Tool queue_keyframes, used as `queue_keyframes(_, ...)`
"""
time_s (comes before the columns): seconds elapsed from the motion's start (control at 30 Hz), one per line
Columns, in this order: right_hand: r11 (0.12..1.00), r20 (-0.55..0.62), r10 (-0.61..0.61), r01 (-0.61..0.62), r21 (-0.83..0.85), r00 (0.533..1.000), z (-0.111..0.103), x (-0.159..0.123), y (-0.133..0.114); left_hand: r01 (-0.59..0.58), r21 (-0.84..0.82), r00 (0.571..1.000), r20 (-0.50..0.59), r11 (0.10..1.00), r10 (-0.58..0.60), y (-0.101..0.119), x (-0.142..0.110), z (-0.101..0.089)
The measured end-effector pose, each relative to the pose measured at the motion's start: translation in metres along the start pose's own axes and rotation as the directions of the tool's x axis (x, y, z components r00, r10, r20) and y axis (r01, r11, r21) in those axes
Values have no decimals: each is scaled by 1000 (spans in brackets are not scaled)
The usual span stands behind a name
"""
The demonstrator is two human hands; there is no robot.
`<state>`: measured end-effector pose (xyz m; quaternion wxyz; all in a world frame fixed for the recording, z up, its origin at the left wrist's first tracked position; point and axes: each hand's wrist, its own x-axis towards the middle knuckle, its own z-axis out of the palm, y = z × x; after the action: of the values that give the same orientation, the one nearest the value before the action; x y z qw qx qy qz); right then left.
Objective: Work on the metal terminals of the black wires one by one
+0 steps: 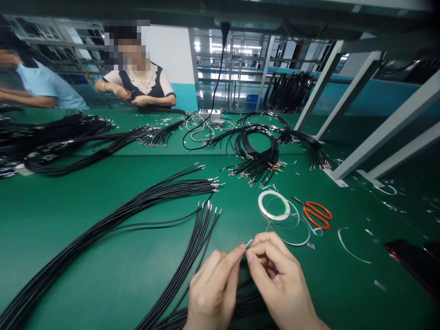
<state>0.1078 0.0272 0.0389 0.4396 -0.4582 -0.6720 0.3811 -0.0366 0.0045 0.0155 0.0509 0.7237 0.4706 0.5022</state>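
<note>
At the front of the table my left hand (216, 286) and my right hand (277, 275) meet, thumbs and forefingers pinched together. Between the fingertips pokes a small silvery cable end (249, 243); the rest of that cable is hidden by my hands. Under them runs a dark bundle of cables (245, 302), partly covered. Left of my left hand lies a smaller bundle of black cables (187, 261) with bare silvery tips. Beyond my right hand are a white roll of tape (263, 211) with a green inner ring, and scissors (318, 215) with orange handles.
A long black cable bundle (113, 217) curves across the left. Coiled cables (275, 146) lie farther back, near a white power strip (209, 113). Slanted metal legs (381, 133) stand at right, above a dark red-edged object (412, 261). Two people sit across the table.
</note>
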Motion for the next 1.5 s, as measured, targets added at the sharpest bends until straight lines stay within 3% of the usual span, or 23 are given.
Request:
queue_keyframes(0.17, 1000, 18, 13, -13, 19, 1000, 0, 0, -1, 41, -58, 999, 22, 997, -40, 2, 2, 0)
queue_keyframes(0.3, 999, 38, 24, -26, 41, 999, -1, -1, -1, 213, -173, 977, 67, 962, -204, 4, 1, 0)
queue_keyframes(0.37, 998, 51, 30, -32, 49, 998, -1, -2, 0, 387, -273, 922, 126, 881, -366, 5, 1, 2)
queue_keyframes(0.47, 997, 70, 36, -41, 63, 997, -1, -2, 1, 634, -427, 768, 247, 644, -591, 6, 1, 5)
queue_keyframes(0.53, 997, 80, 37, -42, 66, 996, -2, -1, 2, 713, -490, 679, 306, 502, -667, 7, 4, 5)
queue_keyframes(0.63, 997, 79, 27, -32, 63, 996, -2, 0, 2, 750, -525, 624, 360, 402, -693, 9, 10, 2)
queue_keyframes(0.93, 999, 54, -40, 39, 13, 998, -1, -2, -2, 754, -536, 616, 380, 378, -690, 10, 22, 0)
queue_keyframes(1.33, 998, 15, -54, 54, 23, 998, 4, -1, 7, 736, -590, 588, 312, 333, -746, 8, 21, 2)
queue_keyframes(1.5, 1000, 8, -20, 20, -4, 1000, 3, 0, 10, 739, -611, 569, 344, 282, -747, 5, 23, 0)
